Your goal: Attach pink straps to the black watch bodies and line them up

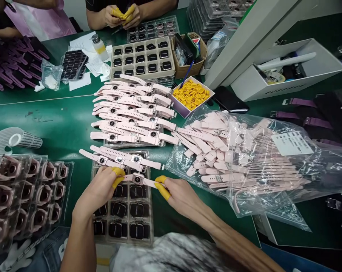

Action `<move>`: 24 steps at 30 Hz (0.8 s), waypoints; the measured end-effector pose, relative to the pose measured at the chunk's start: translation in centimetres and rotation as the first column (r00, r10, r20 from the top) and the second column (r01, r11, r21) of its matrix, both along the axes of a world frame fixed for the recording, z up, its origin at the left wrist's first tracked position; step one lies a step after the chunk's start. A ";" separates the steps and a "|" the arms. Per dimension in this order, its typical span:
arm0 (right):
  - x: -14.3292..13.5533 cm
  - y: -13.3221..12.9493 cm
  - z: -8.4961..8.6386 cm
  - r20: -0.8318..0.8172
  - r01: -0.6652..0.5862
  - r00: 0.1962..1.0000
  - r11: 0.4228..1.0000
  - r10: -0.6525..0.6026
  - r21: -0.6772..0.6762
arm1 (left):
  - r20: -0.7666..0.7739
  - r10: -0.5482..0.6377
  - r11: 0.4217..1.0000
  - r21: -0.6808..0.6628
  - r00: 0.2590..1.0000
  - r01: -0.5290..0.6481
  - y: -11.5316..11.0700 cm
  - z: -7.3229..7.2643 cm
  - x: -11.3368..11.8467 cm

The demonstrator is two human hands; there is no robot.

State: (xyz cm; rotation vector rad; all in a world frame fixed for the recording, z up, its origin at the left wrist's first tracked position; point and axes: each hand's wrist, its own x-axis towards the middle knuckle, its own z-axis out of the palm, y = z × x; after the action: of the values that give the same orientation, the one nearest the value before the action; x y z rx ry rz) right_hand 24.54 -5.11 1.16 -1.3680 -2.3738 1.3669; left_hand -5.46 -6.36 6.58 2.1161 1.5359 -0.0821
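Note:
A pink-strapped smartwatch (137,178) is stretched between my two hands, its sensor back facing up. My left hand (104,187) pinches the strap on one side, with yellow finger cots on thumb and finger. On the other side, my right hand (173,190) pinches the other strap end, also in yellow cots. Beneath lies a plastic tray (151,226) with black square watch faces in its cells. Just beyond my hands, a few strapped watches (118,158) lie across the tray's far part. Farther back, rows of pink-strapped watches (131,109) rest on another tray.
Right of my hands lies a clear bag of pink straps (256,162). Behind it stands a box of yellow finger cots (192,94). Stacked trays (26,196) are at left, near a white fan (20,139). Across the table, a co-worker's hands (122,16) work above trays.

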 end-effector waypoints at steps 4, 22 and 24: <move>-0.7 -0.1 -0.3 0.199 -0.015 0.980 0.998 0.003 0.059 | -0.115 -0.029 0.977 0.208 0.993 0.053 1.1 -1.7 0.7; 9.2 11.3 0.3 0.467 0.087 0.754 0.774 -0.463 0.627 | -0.350 -0.033 0.880 0.434 0.936 0.193 -3.4 -4.8 -1.7; 9.7 10.9 0.7 0.417 0.125 0.785 0.776 -0.459 0.619 | -0.293 0.004 0.905 0.407 0.956 0.121 -3.5 -4.3 -1.8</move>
State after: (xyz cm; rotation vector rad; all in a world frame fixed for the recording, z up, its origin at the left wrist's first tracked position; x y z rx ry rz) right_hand 34.29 5.80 1.86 -1.9948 -2.3762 0.1244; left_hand -7.21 -9.82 2.28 2.5859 1.7846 -0.0888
